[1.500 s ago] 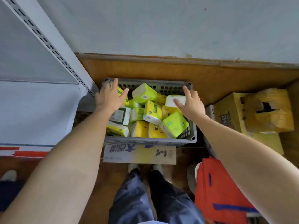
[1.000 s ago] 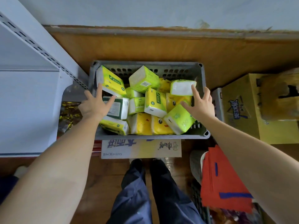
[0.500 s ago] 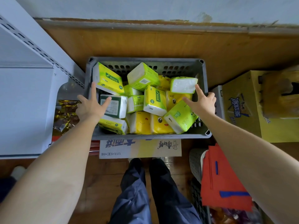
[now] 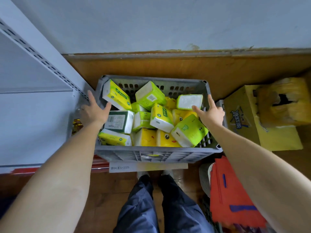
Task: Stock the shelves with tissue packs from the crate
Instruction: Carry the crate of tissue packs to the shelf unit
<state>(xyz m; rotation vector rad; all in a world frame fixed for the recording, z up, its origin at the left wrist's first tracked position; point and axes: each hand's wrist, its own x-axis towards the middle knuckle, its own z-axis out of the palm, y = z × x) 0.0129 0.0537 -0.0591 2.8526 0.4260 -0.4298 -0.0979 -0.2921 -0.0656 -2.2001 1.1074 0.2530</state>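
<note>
A grey plastic crate [image 4: 156, 155] stands on the wooden floor in front of me, filled with several green and yellow tissue packs [image 4: 161, 117]. My left hand [image 4: 93, 111] hovers at the crate's left rim, fingers spread, holding nothing. My right hand [image 4: 210, 113] is spread at the right rim, its thumb by a green-edged white pack [image 4: 189, 101]. White metal shelves [image 4: 32, 91] stand to the left.
A yellow cardboard box [image 4: 262, 121] sits right of the crate. Red folded bags [image 4: 234, 194] lie at the lower right. A flat printed carton [image 4: 148, 167] lies under the crate's near edge. My legs [image 4: 158, 207] stand just behind it. Gold-wrapped goods [image 4: 76, 125] sit on the low shelf.
Both hands moved apart from above the packs to the crate's left and right rims. The view shifted so the crate appears closer.
</note>
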